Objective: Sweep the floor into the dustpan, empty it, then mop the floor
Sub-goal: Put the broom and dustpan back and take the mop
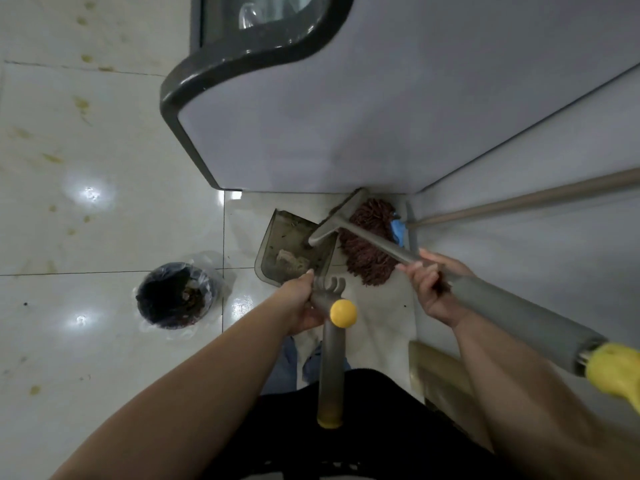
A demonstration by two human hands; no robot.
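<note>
The left hand [304, 303] grips the upright dustpan [294, 247] handle; the right hand [434, 289] grips the broom [349, 221] handle, its head resting in the dustpan. A mop [369, 244] lies just right, a bin [175, 294] left.

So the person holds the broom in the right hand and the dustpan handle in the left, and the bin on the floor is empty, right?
Not quite: the head view shows the bin already holds rubbish inside its liner. The rest stands: the right hand grips the broom and the left hand holds the dustpan handle.
</note>
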